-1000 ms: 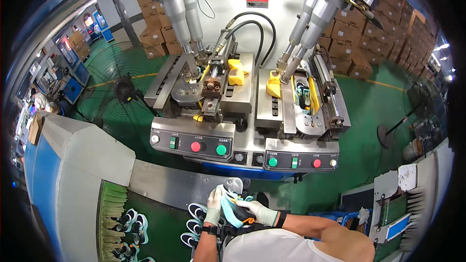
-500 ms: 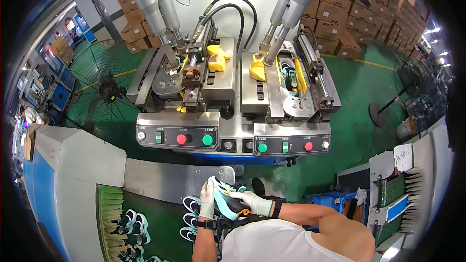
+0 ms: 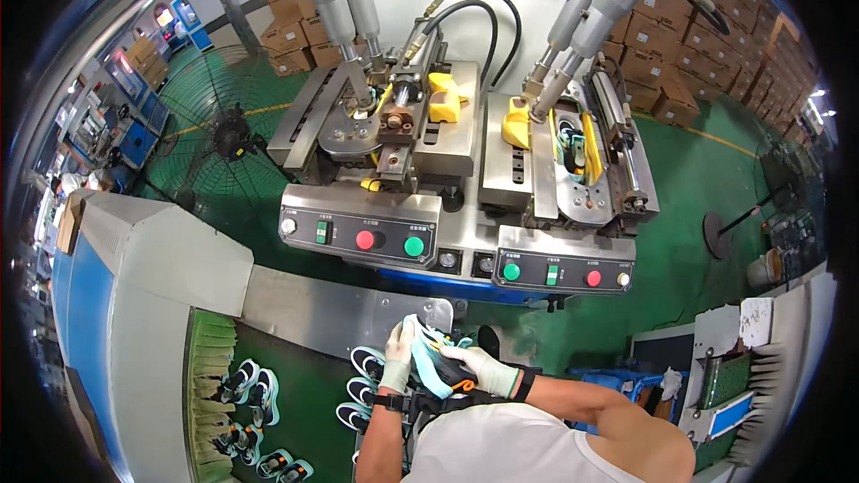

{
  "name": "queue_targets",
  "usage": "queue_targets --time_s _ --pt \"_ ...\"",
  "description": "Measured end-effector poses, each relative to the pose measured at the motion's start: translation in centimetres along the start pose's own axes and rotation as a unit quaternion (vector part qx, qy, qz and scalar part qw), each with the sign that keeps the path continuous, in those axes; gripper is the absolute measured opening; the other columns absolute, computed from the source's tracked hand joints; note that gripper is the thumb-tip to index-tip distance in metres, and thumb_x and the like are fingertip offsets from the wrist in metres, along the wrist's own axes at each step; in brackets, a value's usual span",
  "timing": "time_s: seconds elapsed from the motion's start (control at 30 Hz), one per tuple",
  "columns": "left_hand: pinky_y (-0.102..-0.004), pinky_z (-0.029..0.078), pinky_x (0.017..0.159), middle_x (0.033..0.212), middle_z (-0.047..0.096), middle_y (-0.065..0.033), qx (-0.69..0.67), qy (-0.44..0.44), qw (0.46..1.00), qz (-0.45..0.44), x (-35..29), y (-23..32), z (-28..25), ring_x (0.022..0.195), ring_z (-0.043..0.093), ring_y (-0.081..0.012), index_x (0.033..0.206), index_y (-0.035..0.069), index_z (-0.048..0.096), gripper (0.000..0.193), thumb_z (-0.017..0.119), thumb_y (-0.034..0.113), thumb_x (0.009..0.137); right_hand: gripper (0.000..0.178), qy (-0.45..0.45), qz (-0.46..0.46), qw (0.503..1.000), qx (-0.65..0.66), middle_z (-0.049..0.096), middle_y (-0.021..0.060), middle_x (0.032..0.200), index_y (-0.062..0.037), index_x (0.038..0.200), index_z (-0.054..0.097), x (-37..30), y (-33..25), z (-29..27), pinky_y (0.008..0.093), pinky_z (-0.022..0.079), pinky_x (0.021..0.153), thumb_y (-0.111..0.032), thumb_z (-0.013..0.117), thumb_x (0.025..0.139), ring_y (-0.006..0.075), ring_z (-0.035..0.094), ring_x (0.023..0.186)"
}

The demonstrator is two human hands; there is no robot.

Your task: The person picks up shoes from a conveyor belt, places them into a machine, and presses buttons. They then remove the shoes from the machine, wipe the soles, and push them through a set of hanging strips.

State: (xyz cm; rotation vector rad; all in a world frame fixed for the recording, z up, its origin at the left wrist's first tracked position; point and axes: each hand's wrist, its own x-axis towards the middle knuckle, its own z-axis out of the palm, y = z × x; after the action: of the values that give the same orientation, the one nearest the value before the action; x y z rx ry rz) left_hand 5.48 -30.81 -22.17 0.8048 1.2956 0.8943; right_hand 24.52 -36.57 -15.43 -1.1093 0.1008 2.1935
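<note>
Close to my body I hold a sneaker (image 3: 433, 370) with a pale teal sole, a dark upper and an orange loop. My left hand (image 3: 398, 356), in a white glove, is closed round one end of it. Closed on the opposite side of the same sneaker is my right hand (image 3: 485, 369), also gloved; its fingertips are partly hidden. More sneakers (image 3: 361, 391) stand in a column beside my left forearm. Another teal and black shoe (image 3: 571, 150) sits in the right station of the press (image 3: 510, 206) ahead of me.
A metal plate (image 3: 304, 304) spans below the press's button panels (image 3: 358, 234). Left, pairs of shoes (image 3: 259, 394) lie beside a green bristle curtain (image 3: 208, 385) on a grey machine. A floor fan (image 3: 231, 132) stands far left, cartons (image 3: 667, 45) far right, and a bristled machine (image 3: 729, 376) near right.
The whole view has shifted, so the press appears farther right and lower, and more shoes show at lower left. Both hands keep hold of the sneaker, with little change in its pose.
</note>
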Motion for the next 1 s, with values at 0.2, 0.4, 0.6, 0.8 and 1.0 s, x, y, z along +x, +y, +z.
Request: queue_targets --time_s 0.2,0.4,0.6,0.8,1.0 --pt "-0.0323 0.049 0.092 0.118 0.067 -0.0111 0.023 0.022 0.999 0.007 -0.1 1.3 0.5 0.106 0.063 -0.0194 0.13 0.0 0.061 0.049 0.057 0.039 0.1 0.035 0.03 0.009 0.999 -0.027 0.073 0.0129 0.105 -0.0007 0.111 0.066 0.9 -0.1 -0.3 0.0392 0.059 0.076 -0.024 0.076 0.088 0.0236 0.072 0.085" --pt "-0.0327 0.049 0.093 0.119 0.068 -0.0125 0.027 0.029 0.999 0.019 0.5 0.1 -0.2 0.108 0.063 -0.02 0.129 -0.001 0.061 0.049 0.057 0.039 0.1 0.037 0.029 0.003 0.999 -0.041 0.073 0.0098 0.103 0.0006 0.112 0.067 0.6 -0.3 0.3 0.0368 0.059 0.077 -0.028 0.074 0.09 0.0201 0.071 0.084" --pt "-0.0329 0.046 0.099 0.126 0.063 -0.0132 0.044 0.012 0.999 -0.004 0.4 1.0 0.1 0.115 0.058 -0.021 0.135 -0.004 0.054 0.058 0.056 0.043 0.101 0.033 -0.001 0.011 1.0 0.005 0.073 0.0114 0.105 0.0007 0.114 0.066 0.9 -0.5 -0.1 0.0364 0.06 0.078 -0.023 0.073 0.091 0.0216 0.072 0.086" --pt "-0.0322 0.049 0.094 0.12 0.067 -0.0123 0.03 0.015 0.999 0.012 0.2 1.0 0.2 0.11 0.063 -0.0204 0.13 0.0 0.06 0.051 0.056 0.041 0.1 0.033 -0.006 0.013 1.0 0.026 0.073 0.0128 0.107 0.0007 0.115 0.065 1.0 -0.4 -0.2 0.0371 0.06 0.081 -0.02 0.074 0.091 0.0232 0.072 0.089" --pt "-0.0329 0.05 0.093 0.12 0.067 -0.0127 0.05 0.023 0.998 0.0 0.2 1.0 0.3 0.109 0.063 -0.0212 0.13 -0.001 0.06 0.053 0.055 0.043 0.1 0.036 0.003 0.009 1.0 0.003 0.073 0.0126 0.105 0.001 0.115 0.065 1.2 -0.2 -0.7 0.0367 0.06 0.079 -0.022 0.076 0.089 0.0227 0.072 0.087"
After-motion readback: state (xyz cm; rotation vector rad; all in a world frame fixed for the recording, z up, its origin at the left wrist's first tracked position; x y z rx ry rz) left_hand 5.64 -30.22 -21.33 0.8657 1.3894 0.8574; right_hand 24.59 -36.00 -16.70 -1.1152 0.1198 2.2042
